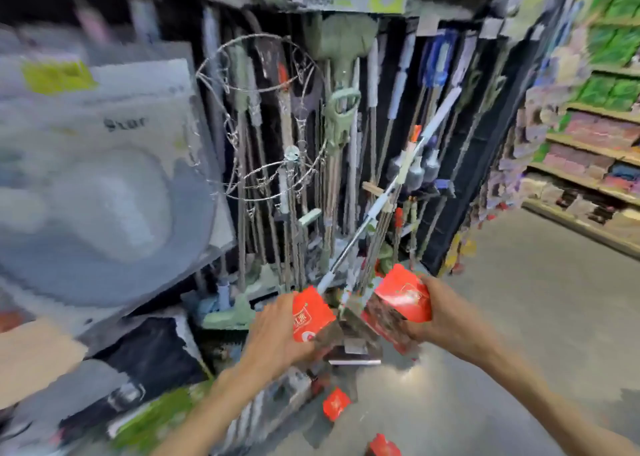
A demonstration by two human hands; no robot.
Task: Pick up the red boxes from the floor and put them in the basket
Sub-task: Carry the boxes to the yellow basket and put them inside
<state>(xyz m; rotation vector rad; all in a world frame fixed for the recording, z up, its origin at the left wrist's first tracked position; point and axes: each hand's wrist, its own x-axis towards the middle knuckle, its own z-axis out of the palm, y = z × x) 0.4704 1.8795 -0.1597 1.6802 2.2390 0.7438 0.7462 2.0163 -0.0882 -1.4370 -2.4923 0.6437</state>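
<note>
My left hand [277, 331] grips a red box [311, 312] with white print, held up in front of me. My right hand [440, 313] grips a second, larger red box [401, 299] at about the same height, a little to the right. Two more red boxes lie on the grey floor below: one [335, 403] under my hands and another [383, 446] at the bottom edge. No basket can be made out in this blurred view.
A rack of mops and brooms [332, 150] stands straight ahead, with wire hanger rings [263, 116]. Packaged goods [97, 164] fill the shelves at left. Shelving with green and pink packs [602, 109] lines the right. Grey floor [540, 299] stretches to the right.
</note>
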